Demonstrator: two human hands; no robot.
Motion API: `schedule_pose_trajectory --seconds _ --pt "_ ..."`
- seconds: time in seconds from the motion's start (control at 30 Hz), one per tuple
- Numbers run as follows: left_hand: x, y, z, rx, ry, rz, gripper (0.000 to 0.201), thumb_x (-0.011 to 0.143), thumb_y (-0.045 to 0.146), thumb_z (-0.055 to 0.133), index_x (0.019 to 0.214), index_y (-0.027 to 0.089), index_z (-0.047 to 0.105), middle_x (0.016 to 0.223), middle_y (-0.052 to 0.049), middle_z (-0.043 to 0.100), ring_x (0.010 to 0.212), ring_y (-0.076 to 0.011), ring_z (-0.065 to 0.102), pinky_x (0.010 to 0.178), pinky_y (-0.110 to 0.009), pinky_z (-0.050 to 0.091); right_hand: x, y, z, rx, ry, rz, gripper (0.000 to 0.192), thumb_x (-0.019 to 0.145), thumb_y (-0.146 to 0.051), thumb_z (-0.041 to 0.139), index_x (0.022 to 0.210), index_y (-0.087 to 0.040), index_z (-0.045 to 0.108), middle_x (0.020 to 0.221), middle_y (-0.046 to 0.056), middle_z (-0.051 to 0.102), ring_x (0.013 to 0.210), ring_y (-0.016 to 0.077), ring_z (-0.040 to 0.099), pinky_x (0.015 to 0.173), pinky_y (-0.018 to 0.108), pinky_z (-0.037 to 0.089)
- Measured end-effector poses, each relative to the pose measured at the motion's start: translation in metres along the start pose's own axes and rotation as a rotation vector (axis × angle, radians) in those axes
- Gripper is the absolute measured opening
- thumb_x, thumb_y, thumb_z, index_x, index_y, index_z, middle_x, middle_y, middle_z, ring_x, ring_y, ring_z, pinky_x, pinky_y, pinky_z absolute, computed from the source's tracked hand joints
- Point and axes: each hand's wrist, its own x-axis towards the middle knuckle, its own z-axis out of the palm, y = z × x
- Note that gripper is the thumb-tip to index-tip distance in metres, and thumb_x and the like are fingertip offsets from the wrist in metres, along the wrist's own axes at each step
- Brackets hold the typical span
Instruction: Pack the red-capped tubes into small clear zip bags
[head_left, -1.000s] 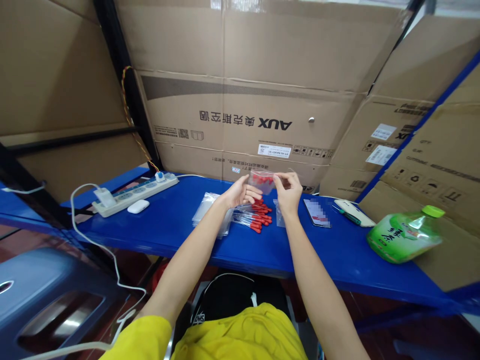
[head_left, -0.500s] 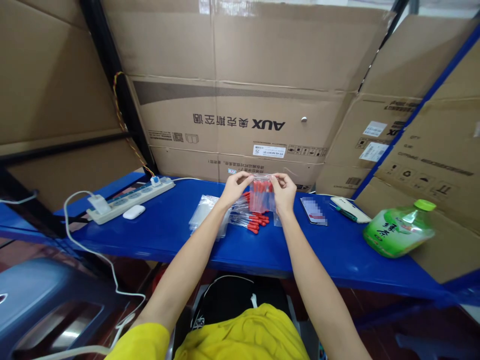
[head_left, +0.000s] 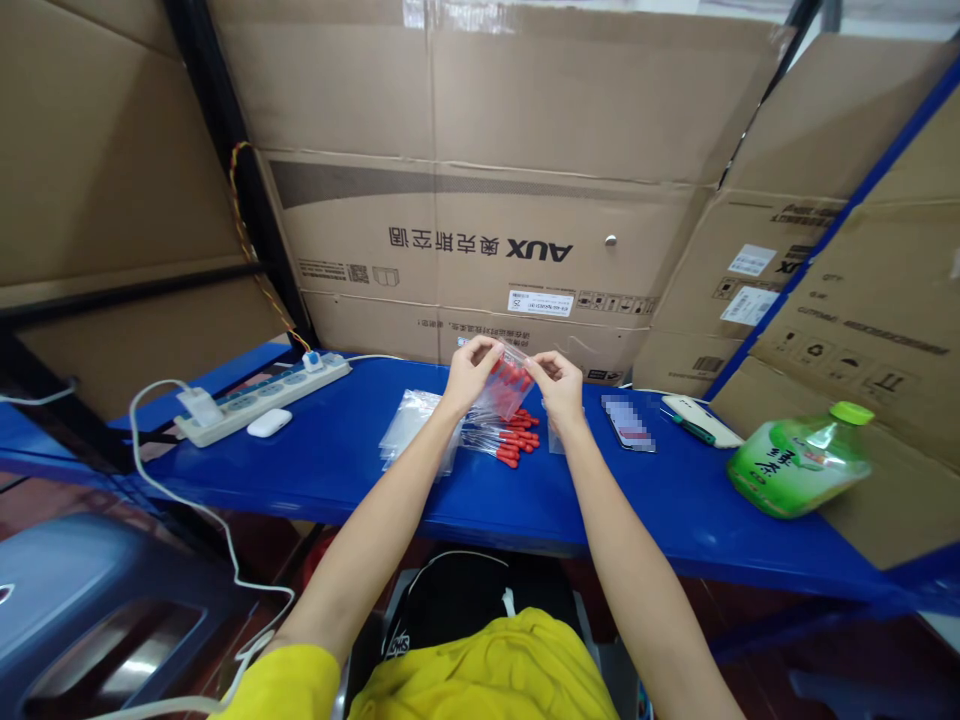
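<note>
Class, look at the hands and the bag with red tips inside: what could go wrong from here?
1. The clear bag, pinched near its top by the left hand and right hand, might slip.
2. Spilled contents could mix with the loose red-tipped pieces below.
3. The left forearm passes over the bag stack and might nudge it.

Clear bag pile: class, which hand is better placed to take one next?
Probably the left hand: the bag pile lies on its side; the right hand is farther off. Both hold a bag.
</note>
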Motion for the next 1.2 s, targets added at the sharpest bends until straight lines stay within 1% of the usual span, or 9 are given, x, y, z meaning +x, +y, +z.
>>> schedule_pose_trajectory --seconds 0.13,0.27,0.37,0.43,0.53,0.67,0.8,1.0,1.2 --pt "-0.0018 -0.0014 0.0019 0.023 -0.023 0.012 0.023 0.088 0.04 0.075 0.083 0.018 0.071 0.076 0.0 0.066 0.072 -0.0142 0.057 0.075 -0.025 0.046 0.0005 -0.0006 0.0005 0.06 -0.013 -0.006 0.037 0.075 -0.054 0.079 0.084 -0.021 0.066 0.082 0.003 0.072 0.076 0.0191 0.068 0.077 0.033 0.058" --pt "-0.0051 -0.002 0.0038 0.085 -0.071 0.028 0.025 0.087 0.042 0.075 0.085 0.017 0.072 0.083 -0.002 0.07 0.077 -0.0155 0.06 0.077 -0.025 0.046 -0.0006 -0.0031 0.0003 0.054 -0.094 0.004 0.039 0.076 -0.054 0.079 0.094 -0.02 0.072 0.09 0.005 0.076 0.08 0.021 0.07 0.078 0.035 0.059" --pt "-0.0066 -0.0018 0.0048 0.106 -0.119 0.006 0.025 0.087 0.042 0.074 0.087 0.017 0.073 0.083 -0.003 0.07 0.077 -0.016 0.06 0.077 -0.025 0.046 -0.0014 -0.0038 -0.0007 0.016 -0.115 0.023 0.037 0.076 -0.055 0.078 0.086 -0.019 0.073 0.082 0.004 0.075 0.074 0.0203 0.069 0.073 0.034 0.058" --pt "-0.0069 -0.0016 0.0054 0.104 -0.144 0.003 0.024 0.087 0.042 0.074 0.087 0.017 0.074 0.084 -0.003 0.071 0.079 -0.0164 0.061 0.078 -0.026 0.047 -0.0017 -0.0039 -0.0012 0.003 -0.106 0.032 0.037 0.076 -0.056 0.078 0.081 -0.019 0.072 0.075 0.003 0.073 0.069 0.0192 0.067 0.069 0.033 0.057" --pt "-0.0071 -0.0013 0.0063 0.099 -0.167 0.019 0.026 0.088 0.043 0.073 0.089 0.017 0.074 0.088 -0.003 0.072 0.082 -0.0168 0.063 0.081 -0.026 0.048 -0.0019 -0.0033 -0.0018 0.019 -0.085 0.037 0.036 0.075 -0.055 0.078 0.078 -0.02 0.07 0.071 0.001 0.071 0.064 0.0183 0.065 0.066 0.032 0.055" --pt "-0.0077 -0.0019 0.0068 0.102 -0.17 0.038 0.027 0.089 0.044 0.072 0.089 0.017 0.074 0.088 -0.004 0.073 0.081 -0.0167 0.063 0.08 -0.026 0.049 -0.0015 0.0003 -0.0026 0.027 -0.103 0.043 0.036 0.076 -0.054 0.078 0.079 -0.019 0.071 0.07 0.001 0.07 0.063 0.0185 0.064 0.063 0.031 0.054" --pt "-0.0083 -0.0028 0.007 0.124 -0.161 0.048 0.028 0.089 0.045 0.072 0.088 0.017 0.073 0.086 -0.003 0.072 0.079 -0.0163 0.063 0.078 -0.026 0.048 -0.0003 0.0033 -0.0034 -0.013 -0.124 0.037 0.039 0.076 -0.058 0.077 0.08 -0.019 0.071 0.072 0.002 0.07 0.065 0.019 0.064 0.065 0.032 0.055" --pt "-0.0087 -0.0007 0.0069 0.164 -0.132 0.064 0.028 0.088 0.045 0.073 0.087 0.018 0.073 0.086 -0.004 0.072 0.079 -0.017 0.063 0.079 -0.026 0.048 -0.0012 -0.0013 -0.0029 -0.028 -0.124 -0.001 0.039 0.078 -0.058 0.077 0.08 -0.019 0.071 0.071 0.002 0.07 0.064 0.0175 0.063 0.065 0.031 0.054" --pt "-0.0084 -0.0011 0.0049 0.268 -0.174 0.134 0.027 0.091 0.044 0.07 0.089 0.018 0.072 0.093 -0.005 0.073 0.082 -0.0172 0.064 0.078 -0.027 0.049 -0.0026 -0.0044 -0.0029 -0.011 -0.102 0.016 0.039 0.075 -0.057 0.079 0.08 -0.019 0.072 0.073 0.002 0.072 0.067 0.0181 0.065 0.065 0.03 0.054"
